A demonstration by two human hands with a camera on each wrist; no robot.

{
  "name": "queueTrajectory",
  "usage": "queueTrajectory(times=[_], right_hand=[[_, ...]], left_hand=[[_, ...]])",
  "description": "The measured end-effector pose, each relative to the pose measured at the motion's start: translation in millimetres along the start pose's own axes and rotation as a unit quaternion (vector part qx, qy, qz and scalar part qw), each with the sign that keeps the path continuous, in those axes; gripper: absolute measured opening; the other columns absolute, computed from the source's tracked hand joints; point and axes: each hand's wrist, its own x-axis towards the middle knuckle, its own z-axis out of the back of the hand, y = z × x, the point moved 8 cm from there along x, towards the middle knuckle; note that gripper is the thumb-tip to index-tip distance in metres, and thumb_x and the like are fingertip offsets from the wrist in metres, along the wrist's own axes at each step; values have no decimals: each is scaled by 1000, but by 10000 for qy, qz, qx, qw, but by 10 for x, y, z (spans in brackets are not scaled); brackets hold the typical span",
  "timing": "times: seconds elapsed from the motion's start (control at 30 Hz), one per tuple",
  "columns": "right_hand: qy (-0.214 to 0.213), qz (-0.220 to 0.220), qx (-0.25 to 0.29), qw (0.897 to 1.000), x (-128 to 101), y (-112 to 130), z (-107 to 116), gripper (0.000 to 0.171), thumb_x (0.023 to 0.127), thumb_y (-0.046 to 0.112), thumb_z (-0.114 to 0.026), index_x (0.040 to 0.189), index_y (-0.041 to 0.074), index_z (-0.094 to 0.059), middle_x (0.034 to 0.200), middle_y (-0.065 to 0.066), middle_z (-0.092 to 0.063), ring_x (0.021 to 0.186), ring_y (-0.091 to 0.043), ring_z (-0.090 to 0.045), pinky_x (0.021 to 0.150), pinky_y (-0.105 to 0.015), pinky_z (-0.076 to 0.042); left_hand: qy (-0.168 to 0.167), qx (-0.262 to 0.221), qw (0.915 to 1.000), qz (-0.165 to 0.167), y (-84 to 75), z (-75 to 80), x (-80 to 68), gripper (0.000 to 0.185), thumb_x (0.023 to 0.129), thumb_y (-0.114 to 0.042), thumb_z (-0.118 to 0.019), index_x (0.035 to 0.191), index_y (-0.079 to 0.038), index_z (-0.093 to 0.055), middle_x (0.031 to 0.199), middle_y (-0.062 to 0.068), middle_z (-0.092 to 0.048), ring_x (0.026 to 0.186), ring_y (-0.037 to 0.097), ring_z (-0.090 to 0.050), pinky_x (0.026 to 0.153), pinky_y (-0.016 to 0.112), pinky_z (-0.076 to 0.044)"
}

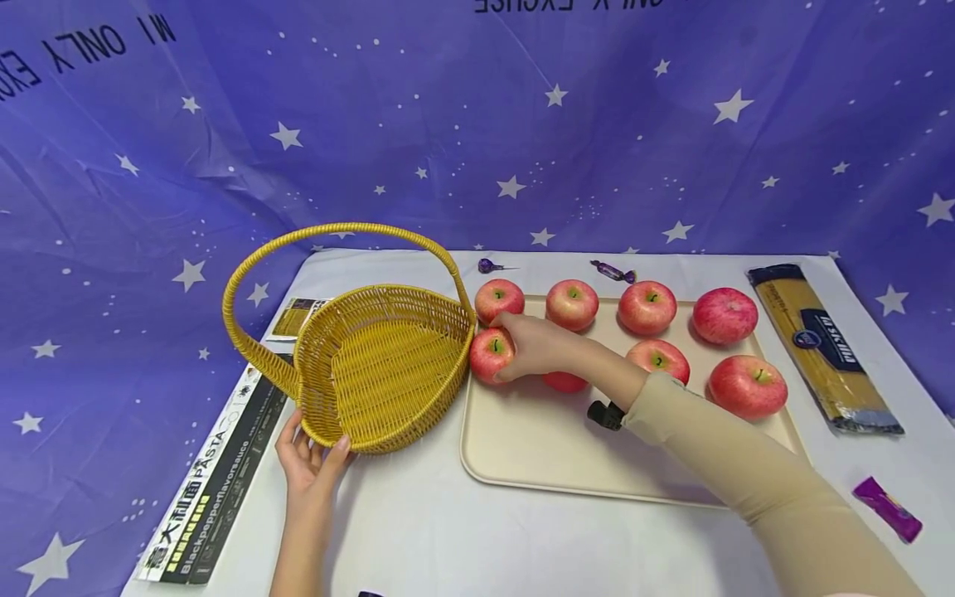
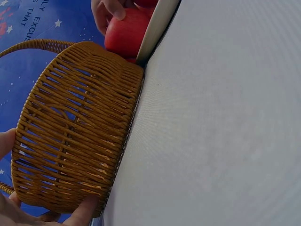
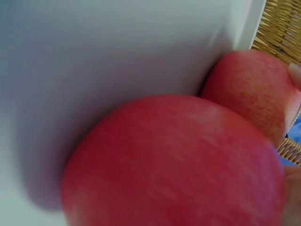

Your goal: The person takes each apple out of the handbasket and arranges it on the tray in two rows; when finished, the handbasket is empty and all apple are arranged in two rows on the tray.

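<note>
My right hand (image 1: 548,344) grips a red apple (image 1: 490,355) at the left edge of a beige tray (image 1: 537,452). In the right wrist view that apple (image 3: 249,89) is partly behind a nearer apple (image 3: 174,160), with fingertips on its right side. A yellow wicker basket (image 1: 395,373) with a tall handle stands just left of the tray, its inside bare. My left hand (image 1: 309,464) holds the basket's near left side, thumb and fingers spread along it; the left wrist view shows them against the woven wall (image 2: 70,136).
Several more apples (image 1: 647,308) lie on the tray, one partly under my right arm. A pasta box (image 1: 212,481) lies left of the basket, a pasta packet (image 1: 824,348) at the right. Purple-wrapped candies (image 1: 888,508) lie around the white tabletop (image 1: 418,531). Behind hangs a starry blue cloth (image 1: 448,124).
</note>
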Motion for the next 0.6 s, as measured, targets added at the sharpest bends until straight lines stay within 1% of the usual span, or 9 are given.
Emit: queueTrajectory(times=[0.13, 0.27, 0.43, 0.5, 0.6], right_hand=[[98, -68, -66, 9999, 12, -39, -11, 71, 69, 43, -81, 125, 11, -49, 102, 0, -61, 92, -18, -57, 86, -34, -50], [152, 24, -73, 9999, 4, -35, -13, 73, 68, 44, -82, 126, 12, -50, 105, 0, -62, 96, -18, -58, 89, -35, -49], [283, 214, -26, 9994, -19, -7, -37, 73, 69, 43, -83, 127, 12, -50, 110, -1, -62, 101, -18, -58, 93, -35, -48], [308, 261, 17, 9992, -29, -5, -46, 73, 70, 41, -83, 128, 11, -50, 114, -2, -61, 105, -19, -57, 96, -35, -46], [237, 339, 170, 9990, -55, -6, -37, 79, 72, 40, -82, 136, 9, -47, 127, -4, -57, 115, -19, -53, 103, -36, -41]], left_hand=[[-21, -52, 10000, 13, 2, -7, 1, 77, 95, 5, -54, 149, -23, -7, 153, 17, -13, 140, 36, -21, 92, 19, -48], [-18, -50, 10000, 28, -6, -5, -3, 77, 95, 4, -54, 149, -23, -7, 153, 17, -12, 141, 36, -20, 92, 19, -48], [-24, -90, 10000, 16, -10, -4, 0, 77, 94, 5, -53, 149, -23, -7, 153, 17, -12, 141, 36, -19, 91, 18, -48], [-38, -108, 9999, 16, -10, -3, 1, 76, 94, 6, -53, 148, -23, -7, 152, 17, -13, 141, 36, -19, 92, 18, -48], [-57, -132, 9999, 28, -3, -5, 2, 76, 94, 6, -53, 148, -23, -8, 152, 17, -14, 140, 36, -20, 92, 18, -48]])
